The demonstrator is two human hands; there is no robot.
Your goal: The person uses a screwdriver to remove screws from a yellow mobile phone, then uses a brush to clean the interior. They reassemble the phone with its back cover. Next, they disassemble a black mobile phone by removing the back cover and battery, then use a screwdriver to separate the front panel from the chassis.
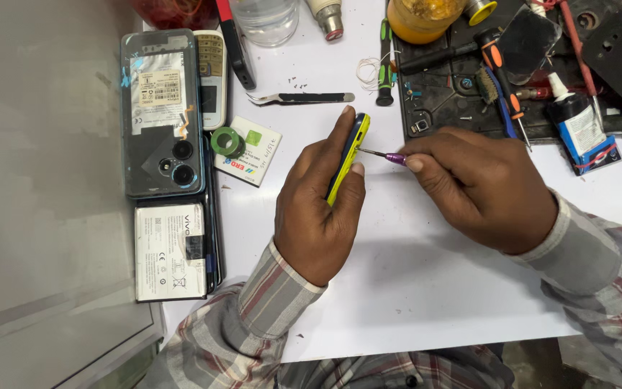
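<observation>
We see the left hand closed around a small yellow phone, held on edge over the white tabletop, thumb pressed on its right side and fingers wrapped behind. The right hand pinches a thin screwdriver with a purple grip; its metal tip meets the phone's right edge, though we cannot tell quite where it enters. Both sit near the middle of the tabletop.

Far of the hands lie tweezers and a green-handled driver. Left of them we note a green ring resting on a white battery. At the left edge a grey phone back lies camera-side up, and just near of it a large white battery. Far right, a dark mat carries an orange-handled driver and a small glue bottle. Plaid sleeves cover both forearms.
</observation>
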